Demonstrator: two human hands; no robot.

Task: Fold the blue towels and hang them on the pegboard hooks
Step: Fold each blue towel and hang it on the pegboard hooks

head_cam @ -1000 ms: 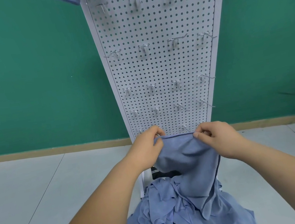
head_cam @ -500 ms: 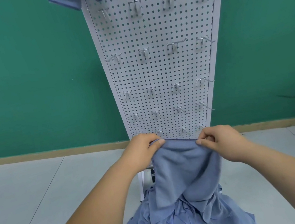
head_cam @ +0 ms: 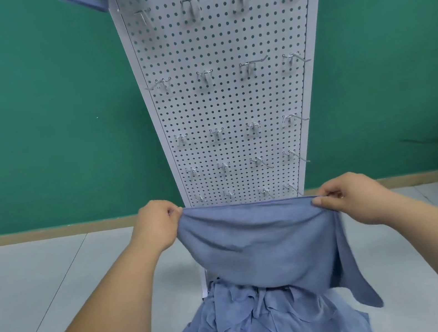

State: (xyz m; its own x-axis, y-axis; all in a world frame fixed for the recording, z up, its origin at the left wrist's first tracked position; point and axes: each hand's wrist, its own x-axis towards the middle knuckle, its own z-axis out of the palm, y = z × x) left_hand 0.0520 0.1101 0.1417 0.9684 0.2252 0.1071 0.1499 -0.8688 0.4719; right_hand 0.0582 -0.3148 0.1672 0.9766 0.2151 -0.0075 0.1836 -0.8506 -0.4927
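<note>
Head view: we are pinching the top edge of a soft blue cloth towel, our left hand at one corner, our right hand at the other, holding that edge taut. It is hanging over a crumpled heap of blue towels, before the white perforated pegboard with steel hooks. Grey tiled floor is spreading on either side.
</note>
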